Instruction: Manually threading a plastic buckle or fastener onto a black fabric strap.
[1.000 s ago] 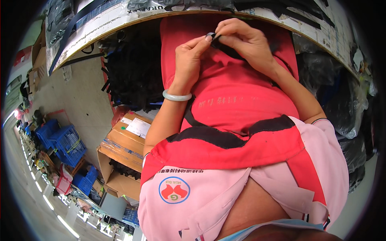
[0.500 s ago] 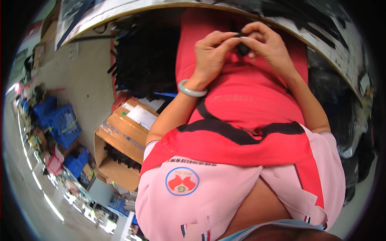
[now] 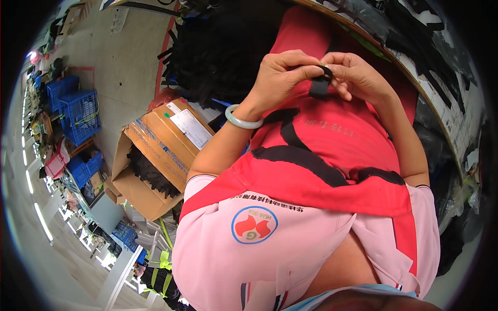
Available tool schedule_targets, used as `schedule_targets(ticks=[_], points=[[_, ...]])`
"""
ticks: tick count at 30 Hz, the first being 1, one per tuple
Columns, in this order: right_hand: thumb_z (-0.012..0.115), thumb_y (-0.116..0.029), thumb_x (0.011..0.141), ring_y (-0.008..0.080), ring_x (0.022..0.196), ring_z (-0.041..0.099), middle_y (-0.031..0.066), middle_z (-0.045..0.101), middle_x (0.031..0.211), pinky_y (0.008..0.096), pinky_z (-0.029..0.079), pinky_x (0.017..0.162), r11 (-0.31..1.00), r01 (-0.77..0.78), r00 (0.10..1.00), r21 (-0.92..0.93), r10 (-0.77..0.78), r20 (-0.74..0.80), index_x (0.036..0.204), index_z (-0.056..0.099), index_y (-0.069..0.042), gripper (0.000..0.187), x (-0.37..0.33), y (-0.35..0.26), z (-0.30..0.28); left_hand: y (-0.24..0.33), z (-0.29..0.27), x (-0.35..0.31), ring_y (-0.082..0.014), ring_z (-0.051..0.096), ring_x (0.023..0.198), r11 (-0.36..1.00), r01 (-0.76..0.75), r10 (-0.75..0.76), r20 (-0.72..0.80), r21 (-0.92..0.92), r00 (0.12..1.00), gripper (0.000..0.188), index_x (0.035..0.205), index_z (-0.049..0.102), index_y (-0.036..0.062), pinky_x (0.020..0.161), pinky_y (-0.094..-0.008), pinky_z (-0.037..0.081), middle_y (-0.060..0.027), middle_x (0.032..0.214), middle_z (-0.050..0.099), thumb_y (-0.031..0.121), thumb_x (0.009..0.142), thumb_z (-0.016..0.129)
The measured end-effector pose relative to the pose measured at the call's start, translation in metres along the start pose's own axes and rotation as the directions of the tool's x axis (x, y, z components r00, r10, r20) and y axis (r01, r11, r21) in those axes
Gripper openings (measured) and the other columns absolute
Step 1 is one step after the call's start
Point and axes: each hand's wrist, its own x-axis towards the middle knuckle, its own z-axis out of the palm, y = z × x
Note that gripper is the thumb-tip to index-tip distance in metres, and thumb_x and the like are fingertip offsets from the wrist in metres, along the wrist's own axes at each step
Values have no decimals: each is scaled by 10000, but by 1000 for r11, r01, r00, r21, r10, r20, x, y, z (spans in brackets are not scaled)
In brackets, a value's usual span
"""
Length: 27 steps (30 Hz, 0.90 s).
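Note:
Above my lap, my left hand (image 3: pixel 286 75) and my right hand (image 3: pixel 359 76) meet with thumbs and fingertips pinched together. Between them is a short black fabric strap (image 3: pixel 320 88), bent over at the top in a small loop, its flat end hanging below the fingers. Both hands are closed on its upper part; the fingertips hide exactly how it is folded there. Beneath the hands lies my red apron (image 3: pixel 332 122), with black ties across the waist. A pale green bangle (image 3: pixel 243 118) circles my left wrist.
A table edge (image 3: pixel 415 78) curves past on the right, with black straps (image 3: pixel 433 52) on top. Left of my legs lies a large heap of black strips (image 3: pixel 212 57). An open cardboard box (image 3: pixel 168 140) holds dark pieces. Farther left stand blue crates (image 3: pixel 79 116).
The view has turned, and my hands appear lower and a little farther right. The black strap now shows a loop and a hanging end between the fingers. Both hands keep hold of it.

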Motion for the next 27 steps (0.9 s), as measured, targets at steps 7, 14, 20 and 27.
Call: schedule_targets(ticks=[7,14,20,27], points=[[679,-184,890,62,721,602,20,609,860,184,522,653,999,-8,1000,-38,8,-7,1063,556,-35,259,14,-4,5,-3,-9,-5,-98,608,818,999,40,-40,-28,2,999,112,952,705,-42,737,-201,475,-50,873,671,6,853,679],[697,-205,880,51,652,583,0,611,775,179,496,612,993,76,993,91,-66,-101,1018,567,-51,244,15,0,12,-9,-10,-1,-87,595,743,1000,8,-11,-122,-27,992,96,923,710,-35,682,-201,468,-41,821,663,-1,835,696],[703,-327,869,55,488,533,16,604,618,195,422,458,864,-33,947,-503,-134,-292,790,651,-28,313,-1,-8,37,-17,-2,4,-86,576,732,991,-106,123,-278,76,953,124,948,701,-29,667,-201,454,-40,832,653,11,831,711],[639,-242,921,55,537,564,11,597,676,184,445,472,948,102,898,-301,-218,-381,912,637,-23,219,3,2,22,-13,10,-3,-91,602,759,985,35,-91,-337,-168,937,129,960,702,-36,702,-196,476,-36,839,672,6,838,703]])
